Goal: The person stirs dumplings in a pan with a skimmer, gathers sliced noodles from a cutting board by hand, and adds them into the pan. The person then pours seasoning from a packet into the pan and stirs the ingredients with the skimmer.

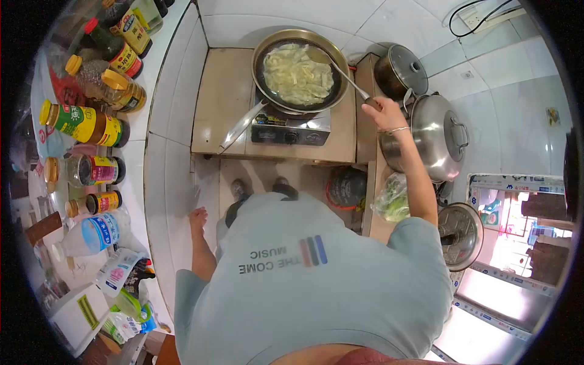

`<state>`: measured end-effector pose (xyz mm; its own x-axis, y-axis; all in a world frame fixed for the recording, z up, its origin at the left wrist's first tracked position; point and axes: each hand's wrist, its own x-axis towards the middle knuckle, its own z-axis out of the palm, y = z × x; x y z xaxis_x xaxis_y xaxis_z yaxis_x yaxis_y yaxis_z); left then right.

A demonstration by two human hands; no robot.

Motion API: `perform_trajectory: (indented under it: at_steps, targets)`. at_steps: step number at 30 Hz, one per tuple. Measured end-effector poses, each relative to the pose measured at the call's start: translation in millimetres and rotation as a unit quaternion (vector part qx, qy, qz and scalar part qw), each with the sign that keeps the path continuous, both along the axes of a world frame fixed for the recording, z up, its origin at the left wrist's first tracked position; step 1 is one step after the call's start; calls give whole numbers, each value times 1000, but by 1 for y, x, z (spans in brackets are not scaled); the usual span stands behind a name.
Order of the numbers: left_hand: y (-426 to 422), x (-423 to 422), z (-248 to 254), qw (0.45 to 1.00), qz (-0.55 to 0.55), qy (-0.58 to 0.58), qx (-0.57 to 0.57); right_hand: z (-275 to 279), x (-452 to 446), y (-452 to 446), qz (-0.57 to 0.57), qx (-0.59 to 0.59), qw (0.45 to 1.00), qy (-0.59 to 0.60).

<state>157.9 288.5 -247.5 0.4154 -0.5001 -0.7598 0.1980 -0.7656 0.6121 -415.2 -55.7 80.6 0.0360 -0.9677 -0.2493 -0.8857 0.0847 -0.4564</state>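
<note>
My right hand (385,114) is closed around the dark handle of a metal spatula (350,78). The spatula's far end reaches over the right side of a wide frying pan (266,47), its head partly hidden in the food. Pale yellow-green pieces of food (297,76) lie in a heap in the pan, with dark liquid or pan surface around them. Beneath the pan stands a portable gas stove (291,135). The pan's long metal handle (242,128) points toward my lower left. Beside my body hangs my left hand (198,219), fingers loosely bent and holding nothing.
Several sauce bottles (85,125) line the left counter. To the right stand a dark lidded pot (401,72), a large steel pot (435,137), bagged green vegetables (394,199) and a round lid (465,237). A dark container (348,187) sits below, near my feet.
</note>
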Motion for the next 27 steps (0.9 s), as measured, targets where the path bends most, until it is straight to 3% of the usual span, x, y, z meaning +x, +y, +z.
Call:
perform_trajectory:
  at_steps: [2,6,13,15,18,20,27]
  targets:
    - [2,3,-5,999,5,35,-34,27,0,-7,52,-38,997,44]
    - [-10,4,-10,1000,-6,7,5,110,24,-3,157,-77,978,110]
    - [-23,5,-12,999,-16,35,-30,146,40,-6,268,-10,938,219]
    - [-24,7,-19,996,-35,67,-49,132,39,0,266,-20,932,247]
    - [-30,0,-15,999,-43,3,-10,109,46,16,274,-42,919,279]
    - [-25,5,-23,998,-11,52,-20,87,50,25,282,-54,915,284]
    - [-30,5,-5,999,-49,1,11,-22,49,40,158,-83,961,210]
